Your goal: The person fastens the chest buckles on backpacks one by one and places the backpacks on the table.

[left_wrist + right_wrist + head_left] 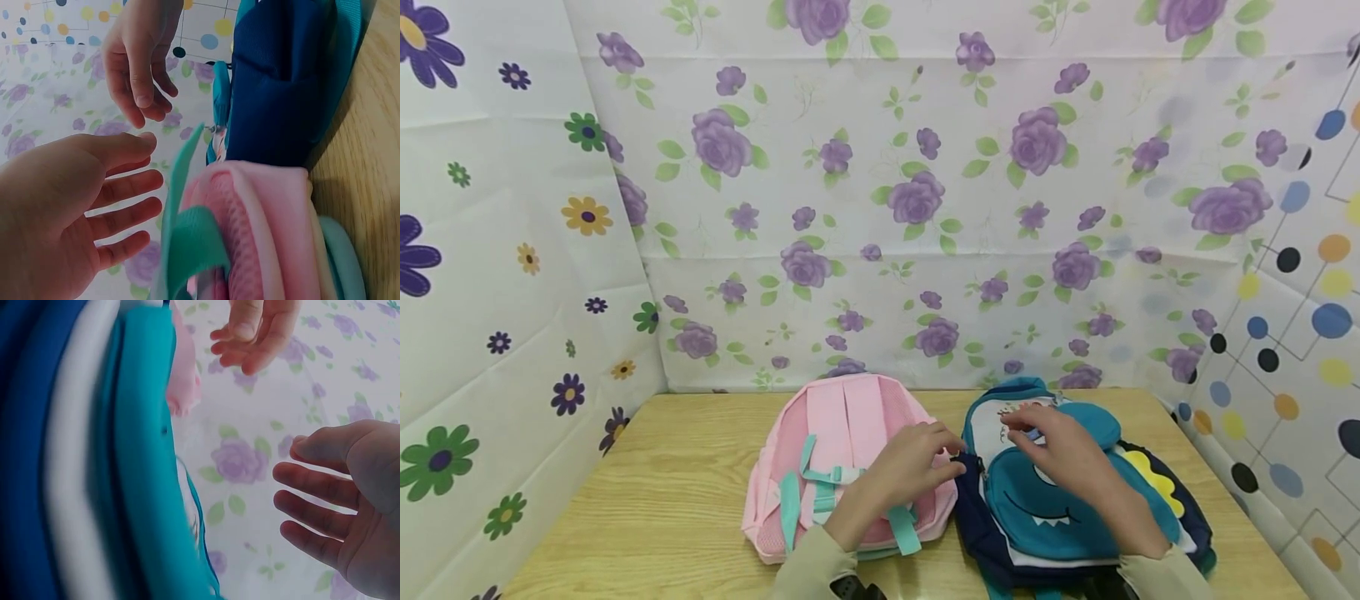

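A pink backpack (827,417) lies on the table with its shoulder straps and mint webbing facing up. Beside it on the right is a teal and navy backpack (1037,508) with a cartoon face and teeth on its front pocket. My left hand (906,462) hovers over the right part of the pink backpack, its fingers loosely bent and holding nothing. Above the teal backpack hangs my right hand (1063,450), also holding nothing. Both wrist views show the fingers of each hand spread apart, with air between them and the bags.
The wooden table (647,475) extends to the left of the pink backpack. Behind it hangs a flowered cloth (865,208). Another patterned cloth (490,333) hangs at the left, and a dotted one (1292,367) at the right.
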The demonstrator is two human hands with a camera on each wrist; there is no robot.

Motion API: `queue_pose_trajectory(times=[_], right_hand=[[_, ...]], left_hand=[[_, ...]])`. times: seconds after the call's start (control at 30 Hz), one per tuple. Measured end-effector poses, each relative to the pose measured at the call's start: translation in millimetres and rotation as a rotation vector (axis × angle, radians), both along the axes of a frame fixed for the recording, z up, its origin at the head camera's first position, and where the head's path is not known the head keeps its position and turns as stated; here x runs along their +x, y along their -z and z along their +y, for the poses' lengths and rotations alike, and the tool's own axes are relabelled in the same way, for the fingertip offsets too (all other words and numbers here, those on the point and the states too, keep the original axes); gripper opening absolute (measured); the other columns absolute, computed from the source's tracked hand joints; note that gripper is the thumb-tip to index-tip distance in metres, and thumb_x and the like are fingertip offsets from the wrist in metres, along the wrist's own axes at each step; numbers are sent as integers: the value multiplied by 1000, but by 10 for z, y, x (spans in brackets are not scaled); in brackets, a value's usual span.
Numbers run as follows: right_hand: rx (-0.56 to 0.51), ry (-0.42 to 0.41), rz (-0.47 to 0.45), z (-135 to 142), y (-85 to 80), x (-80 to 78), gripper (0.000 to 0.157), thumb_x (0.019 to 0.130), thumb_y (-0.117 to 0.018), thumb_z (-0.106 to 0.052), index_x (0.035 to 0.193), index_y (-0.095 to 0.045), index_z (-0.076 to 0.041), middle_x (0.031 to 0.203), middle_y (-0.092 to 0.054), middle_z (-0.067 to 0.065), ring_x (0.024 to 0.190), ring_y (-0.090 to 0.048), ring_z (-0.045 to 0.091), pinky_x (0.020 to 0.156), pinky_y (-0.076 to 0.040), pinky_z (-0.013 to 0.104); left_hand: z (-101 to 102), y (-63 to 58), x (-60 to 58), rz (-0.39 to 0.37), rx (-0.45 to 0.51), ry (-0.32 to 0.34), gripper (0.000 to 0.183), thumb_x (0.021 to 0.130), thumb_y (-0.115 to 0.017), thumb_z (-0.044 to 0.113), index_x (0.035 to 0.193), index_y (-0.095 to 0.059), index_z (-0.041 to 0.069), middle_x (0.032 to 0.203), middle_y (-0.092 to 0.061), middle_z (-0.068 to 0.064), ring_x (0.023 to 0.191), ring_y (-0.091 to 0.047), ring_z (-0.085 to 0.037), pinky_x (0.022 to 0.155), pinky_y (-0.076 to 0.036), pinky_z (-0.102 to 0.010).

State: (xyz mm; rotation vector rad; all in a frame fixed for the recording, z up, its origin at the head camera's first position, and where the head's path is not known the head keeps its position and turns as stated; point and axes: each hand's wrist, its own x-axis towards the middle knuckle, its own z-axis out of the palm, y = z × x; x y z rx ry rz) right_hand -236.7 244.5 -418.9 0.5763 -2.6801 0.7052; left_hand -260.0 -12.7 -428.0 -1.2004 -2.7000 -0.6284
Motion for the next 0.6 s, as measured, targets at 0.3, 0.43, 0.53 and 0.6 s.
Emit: queue_pose_trajectory(times=[0.3,0.43,0.53,0.6], right_hand=[[8,65,-58,282,-2,37,21,95,-67,-16,116,-71,-17,108,-70,0,92,-67,17,75,-56,35],[13,80,-46,391,25,50,22,95,-67,-16,117,-71,-16,110,-70,2,93,-67,19,77,-57,39],[19,91,-59,478,40,66,22,96,-66,-17,118,-71,-15,111,-70,2,96,-67,22,79,-57,41],[25,105,-79,543,50,75,22,96,-66,-17,118,-70,-15,112,-70,3,97,-67,22,79,-57,42]], left_hand=[[214,38,4,55,-63,33,27,94,-68,35,116,-73,20,101,-67,7,90,-62,-6,75,-48,-18],[305,58,-1,24,-83,39,28,94,-68,35,118,-72,21,101,-68,8,93,-61,-5,79,-49,-18],[368,64,-2,14,-91,59,28,94,-68,34,118,-72,20,102,-68,8,94,-61,-5,87,-49,-21],[406,69,0,20,-104,74,27,95,-67,35,118,-72,20,103,-68,8,94,-61,-5,90,-47,-22]])
